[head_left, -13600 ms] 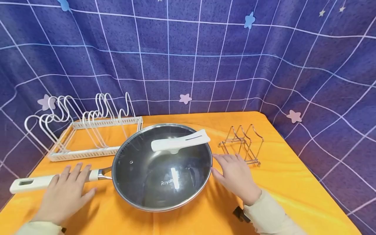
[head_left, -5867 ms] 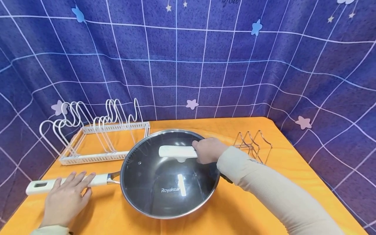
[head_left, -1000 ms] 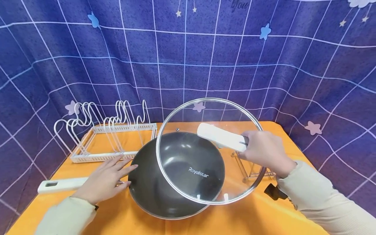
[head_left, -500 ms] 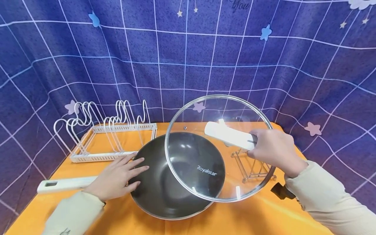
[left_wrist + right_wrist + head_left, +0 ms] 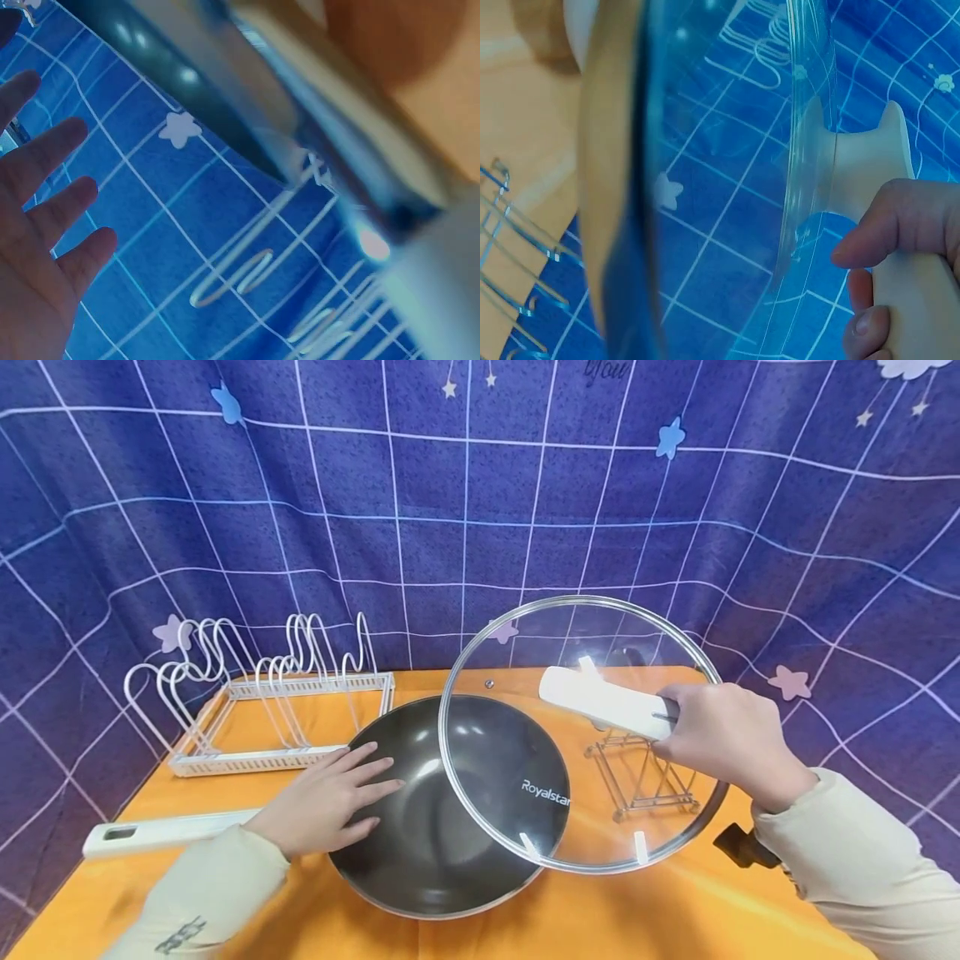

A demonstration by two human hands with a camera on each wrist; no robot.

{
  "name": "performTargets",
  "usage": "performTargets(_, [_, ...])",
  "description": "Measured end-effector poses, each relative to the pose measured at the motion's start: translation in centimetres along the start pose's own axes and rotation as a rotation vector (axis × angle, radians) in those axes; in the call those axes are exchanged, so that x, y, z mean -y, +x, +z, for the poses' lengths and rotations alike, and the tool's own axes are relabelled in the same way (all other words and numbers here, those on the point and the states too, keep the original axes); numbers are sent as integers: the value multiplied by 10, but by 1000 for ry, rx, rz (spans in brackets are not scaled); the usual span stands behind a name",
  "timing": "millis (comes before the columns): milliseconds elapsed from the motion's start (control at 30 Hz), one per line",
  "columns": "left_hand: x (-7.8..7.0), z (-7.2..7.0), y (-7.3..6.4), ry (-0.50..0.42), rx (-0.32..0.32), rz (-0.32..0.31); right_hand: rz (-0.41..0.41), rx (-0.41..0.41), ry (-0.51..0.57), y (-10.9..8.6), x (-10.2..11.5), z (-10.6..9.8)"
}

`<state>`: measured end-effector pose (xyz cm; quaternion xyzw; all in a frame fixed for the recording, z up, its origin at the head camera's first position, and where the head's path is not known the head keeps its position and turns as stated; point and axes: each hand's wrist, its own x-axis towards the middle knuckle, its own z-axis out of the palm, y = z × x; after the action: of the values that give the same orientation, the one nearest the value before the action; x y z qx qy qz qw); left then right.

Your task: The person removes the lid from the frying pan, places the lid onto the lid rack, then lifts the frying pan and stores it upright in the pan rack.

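A dark wok [image 5: 427,852] with a white handle [image 5: 161,831] sits on the orange cloth, uncovered on its left side. Over its left rim my left hand [image 5: 333,802] hovers with fingers spread; whether it touches the pan I cannot tell. In the left wrist view that hand [image 5: 37,232] shows straight fingers with nothing in them. My right hand [image 5: 723,731] grips the white handle of a glass lid [image 5: 510,752], holding it raised above the wok's right part. The right wrist view shows thumb and fingers curled round that lid handle [image 5: 922,300].
At the back left stands a white wire dish rack [image 5: 258,764]. A small metal wire rack [image 5: 637,802] is on the right, seen through the lid. A blue grid-patterned curtain [image 5: 435,552] hangs behind the table [image 5: 675,927].
My right hand took hold of the lid handle and lifted the lid off the wok, moving it rightward. My left hand left the wok handle and moved right over the wok's rim.
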<state>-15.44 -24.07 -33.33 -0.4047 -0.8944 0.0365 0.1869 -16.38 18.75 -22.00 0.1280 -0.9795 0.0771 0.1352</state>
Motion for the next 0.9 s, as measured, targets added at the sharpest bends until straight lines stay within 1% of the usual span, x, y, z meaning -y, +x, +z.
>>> performTargets(167, [-3,0,15,-12,-22,38,19,-3,-24,-2,-9,-5])
performTargets(400, [-7,5,34,3,-38,57,33,-28,-26,-7,-19,-11])
performTargets(500, [-9,5,42,18,-32,63,43,-37,-30,-9,-21,-14])
performTargets(600, [-14,2,53,29,-8,89,54,-32,-42,-10,-24,-17])
performTargets(733, [-20,-4,65,46,18,132,59,-20,-60,-13,-29,-21])
performTargets(900, [-23,-12,73,55,22,152,62,-25,-65,-17,-33,-24])
